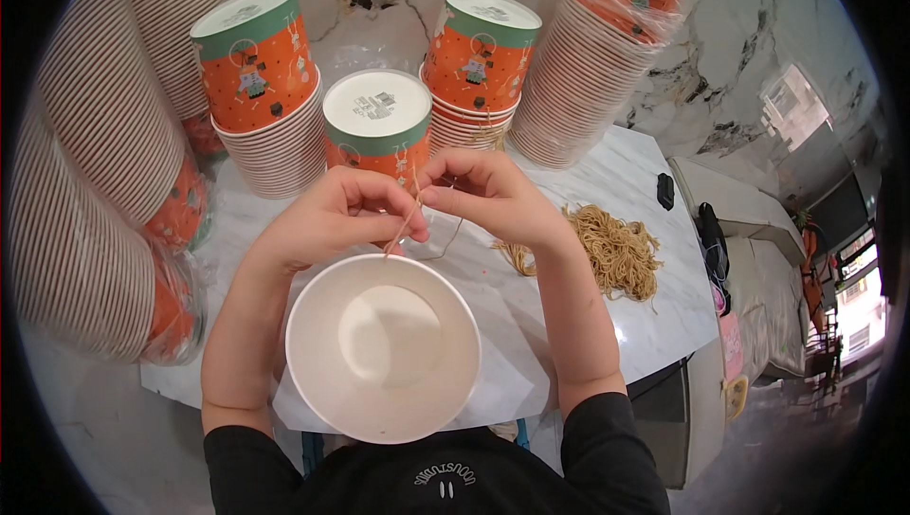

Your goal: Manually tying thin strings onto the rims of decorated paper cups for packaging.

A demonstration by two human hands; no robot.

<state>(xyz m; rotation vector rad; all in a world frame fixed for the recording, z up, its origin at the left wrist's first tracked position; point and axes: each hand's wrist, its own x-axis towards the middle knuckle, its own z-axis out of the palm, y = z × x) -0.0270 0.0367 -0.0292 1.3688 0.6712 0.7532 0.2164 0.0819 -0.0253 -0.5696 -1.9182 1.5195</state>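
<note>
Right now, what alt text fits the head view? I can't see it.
The left hand and right hand meet, holding a thin tan string just beyond an open white tub. Stacks of upside-down orange-and-green tubs stand behind and left; a tangled string pile lies right on the marble table.

White marbled table: stacked paper tubs, tan string heap.

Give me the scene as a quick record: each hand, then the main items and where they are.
Left hand: pinching a tan string
Right hand: pinching the same string, beside the left
Open bucket: white inside, close to the body
String pile: loose on the marbled table, right of the right forearm
Upside-down buckets: orange and green, beyond the hands
Wrapped stacks: far left and rear right
</note>
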